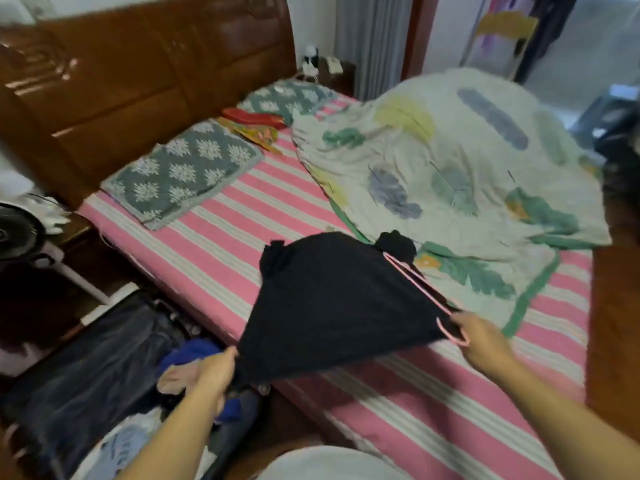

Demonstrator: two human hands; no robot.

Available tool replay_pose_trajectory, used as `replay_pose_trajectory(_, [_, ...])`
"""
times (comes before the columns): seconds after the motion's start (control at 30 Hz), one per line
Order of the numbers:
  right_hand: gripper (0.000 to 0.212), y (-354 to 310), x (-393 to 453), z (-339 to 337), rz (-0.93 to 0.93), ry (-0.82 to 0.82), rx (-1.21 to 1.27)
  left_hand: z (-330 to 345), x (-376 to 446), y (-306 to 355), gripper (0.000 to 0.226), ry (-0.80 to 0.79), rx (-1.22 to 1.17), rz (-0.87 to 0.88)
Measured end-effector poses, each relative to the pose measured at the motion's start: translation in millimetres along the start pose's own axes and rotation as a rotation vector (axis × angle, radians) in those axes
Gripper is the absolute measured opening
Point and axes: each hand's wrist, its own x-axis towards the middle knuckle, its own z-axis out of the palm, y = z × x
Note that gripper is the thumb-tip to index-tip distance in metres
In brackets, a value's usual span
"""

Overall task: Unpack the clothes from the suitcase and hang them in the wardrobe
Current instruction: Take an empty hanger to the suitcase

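The black garment [332, 299] stretches lengthwise between both grips: left hand [216, 372] clamps its hem, right hand [479, 336] clamps the pink hanger [422, 289].

A lived-in home bedroom.

A bed with a pink striped sheet [214, 237] fills the centre; its carved wooden headboard [138, 81] stands at 11 o'clock, grey patterned pillows [183, 171] below it, a leaf-print quilt [450, 161] at 1 o'clock, hanging clothes [550, 19] beyond.

Left hand [216, 370] grips black garment [332, 303] corner — right hand [479, 337] holds pink hanger [420, 285] over striped bed [214, 244].
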Motion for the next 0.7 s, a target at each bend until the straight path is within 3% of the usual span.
replay_pose_trajectory(0.03, [0.018,21.7,-15.2,25.3,0.043,-0.073,0.031,10.6,5.5,-27.5,0.038,-0.108,0.207,-0.052])
replay_pose_trajectory(0.1, [0.028,53.2,-47.7,64.0,0.105,-0.265,0.055,20.2,26.6,-70.8,0.042,-0.065,0.701,-0.012])
replay_pose_trajectory(0.2, [0.026,71.5,-80.2,86.8,0.184,-0.432,0.109,17.3,38.2,-90.8,0.056,0.071,0.509,-0.101])
replay_pose_trajectory(0.23, [0.019,77.6,-78.4,90.9,0.219,-0.424,0.143,17.7,43.6,-93.9,0.074,0.053,0.584,-0.117])
replay_pose_trajectory(0.27, [0.016,80.0,-71.2,91.8,0.242,-0.404,0.165,19.3,46.1,-85.5,0.083,-0.015,0.733,-0.023])
replay_pose_trajectory(0.33, [0.024,81.8,-43.0,90.8,0.249,-0.354,0.19,32.2,46.3,-60.0,0.04,-0.196,0.923,0.032])
replay_pose_trajectory(0.37, [0.024,78.4,-26.7,87.2,0.24,-0.33,0.209,43.2,52.1,-46.2,0.024,-0.171,0.785,0.018])
replay_pose_trajectory(0.43, [0.023,63.4,9.3,77.7,0.244,-0.26,0.281,63.8,58.7,-21.2,0.026,-0.126,0.618,0.047])
replay_pose_trajectory(0.6, [0.05,-0.6,88.1,54.9,0.272,-0.12,0.553,122.0,99.8,31.6,0.021,-0.3,0.818,0.182])
replay_pose_trajectory(0.7, [0.045,-28.1,128.2,58.5,0.321,-0.063,0.618,163.1,139.2,57.2,0.021,-0.343,0.927,0.278])
